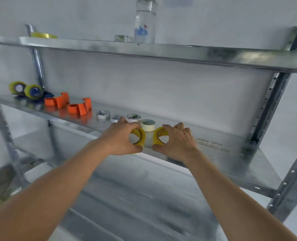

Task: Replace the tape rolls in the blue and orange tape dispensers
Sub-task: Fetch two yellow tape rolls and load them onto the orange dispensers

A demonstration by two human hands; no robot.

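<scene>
Yellow tape rolls are held one in each hand at the front edge of the metal shelf (231,164): the left roll (140,136) is pinched by the curled fingers of the left hand (121,139), the right roll (159,135) by the right hand (178,140). Just beyond the fingertips four small pale rolls (148,124) are lined up (blurred, possibly empty cores). Far to the left of the left hand, two orange dispensers (79,106) are set, then two blue dispensers (33,92) loaded with yellow tape.
</scene>
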